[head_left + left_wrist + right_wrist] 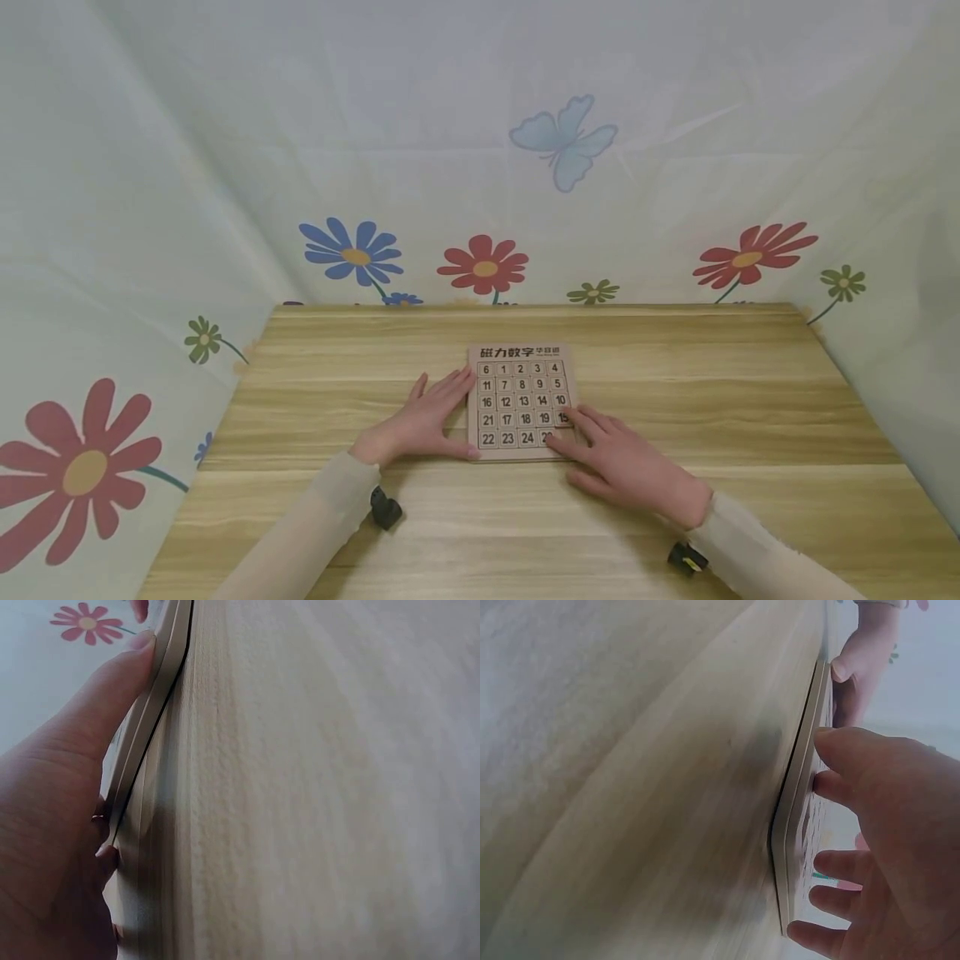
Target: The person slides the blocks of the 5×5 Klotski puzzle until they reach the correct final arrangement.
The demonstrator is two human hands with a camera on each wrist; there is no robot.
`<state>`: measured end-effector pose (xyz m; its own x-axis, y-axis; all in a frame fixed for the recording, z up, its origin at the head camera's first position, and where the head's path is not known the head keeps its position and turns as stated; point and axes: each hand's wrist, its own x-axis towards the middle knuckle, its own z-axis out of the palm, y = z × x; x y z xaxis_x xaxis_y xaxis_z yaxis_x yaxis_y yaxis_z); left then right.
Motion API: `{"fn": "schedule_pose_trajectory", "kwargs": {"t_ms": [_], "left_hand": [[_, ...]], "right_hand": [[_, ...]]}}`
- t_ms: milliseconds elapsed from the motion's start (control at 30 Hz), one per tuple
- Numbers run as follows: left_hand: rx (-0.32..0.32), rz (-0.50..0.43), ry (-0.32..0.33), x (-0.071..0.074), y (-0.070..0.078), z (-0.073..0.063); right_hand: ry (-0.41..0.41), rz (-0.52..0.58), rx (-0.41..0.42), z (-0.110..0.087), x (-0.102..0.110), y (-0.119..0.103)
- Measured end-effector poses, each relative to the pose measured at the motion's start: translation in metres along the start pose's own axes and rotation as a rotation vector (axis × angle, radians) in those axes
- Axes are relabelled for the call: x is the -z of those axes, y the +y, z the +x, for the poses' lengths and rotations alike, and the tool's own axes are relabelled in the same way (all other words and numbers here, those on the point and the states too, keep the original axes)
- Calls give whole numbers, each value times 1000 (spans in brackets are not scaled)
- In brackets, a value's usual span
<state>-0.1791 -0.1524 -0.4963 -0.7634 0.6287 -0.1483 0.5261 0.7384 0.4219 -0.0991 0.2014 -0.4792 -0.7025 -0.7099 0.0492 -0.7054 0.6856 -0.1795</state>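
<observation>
A wooden sliding number puzzle (522, 408) lies flat on the table, with rows of square numbered tiles and dark printed characters along its top edge. At its left side my left hand (420, 421) steadies the board, fingers spread and thumb at the lower left corner. In the left wrist view, the thumb (124, 679) presses along the board's edge (154, 697). My right hand (626, 462) reaches over the lower right corner. One fingertip touches the tile marked 20, and another rests by the tile marked 15 (563, 418). The right hand's fingers partly hide both tiles.
The wood-grain table (360, 333) extends around the puzzle on all sides. Behind it and at both sides hangs a pale cloth (420, 100) printed with flowers and a blue butterfly. Small dark devices (386, 508) sit at both wrists.
</observation>
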Motion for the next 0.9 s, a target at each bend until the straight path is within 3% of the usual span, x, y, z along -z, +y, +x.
{"fn": "schedule_pose_trajectory", "kwargs": {"t_ms": [233, 400, 600, 900], "left_hand": [[8, -10, 2, -2, 0, 0], [8, -10, 1, -1, 0, 0], [9, -8, 2, 0, 2, 0], [7, 0, 3, -3, -2, 1]], "right_hand": [[-59, 26, -99, -13, 5, 5], [-69, 30, -117, -21, 8, 10], [-59, 16, -87, -19, 8, 8], [-48, 31, 2, 5, 11, -9]]}}
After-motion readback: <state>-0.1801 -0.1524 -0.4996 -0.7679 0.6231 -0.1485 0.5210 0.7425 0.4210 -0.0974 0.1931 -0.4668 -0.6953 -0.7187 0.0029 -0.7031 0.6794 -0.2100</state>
